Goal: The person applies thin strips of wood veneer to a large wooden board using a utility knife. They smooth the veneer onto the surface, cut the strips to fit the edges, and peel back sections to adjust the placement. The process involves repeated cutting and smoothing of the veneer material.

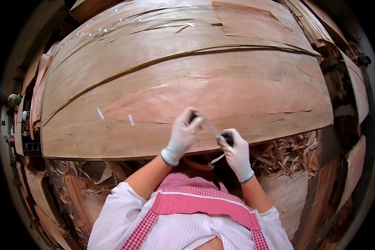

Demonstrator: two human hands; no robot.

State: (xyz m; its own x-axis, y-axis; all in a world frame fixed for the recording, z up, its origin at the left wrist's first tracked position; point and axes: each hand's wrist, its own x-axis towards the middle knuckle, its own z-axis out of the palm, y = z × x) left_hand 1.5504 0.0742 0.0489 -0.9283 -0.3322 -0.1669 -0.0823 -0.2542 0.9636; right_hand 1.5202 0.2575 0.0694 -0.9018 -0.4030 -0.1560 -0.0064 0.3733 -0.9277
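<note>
Single view only; no second view is present to share any part of the scene. The camera sits on the person's head and looks steeply down and forward. The person's own chest and apron fill the lower centre of the frame, with both forearms rising from there. The gloved left hand (184,134) and right hand (236,153) lie just below centre, close to the lens. The worktop, covered by a large veneer sheet (187,79), fills the upper two thirds. Fisheye optics bend its straight edges toward the rim. Black corners ring the circular picture. Scrap-strewn floor (287,152) shows at lower left and right.
</note>
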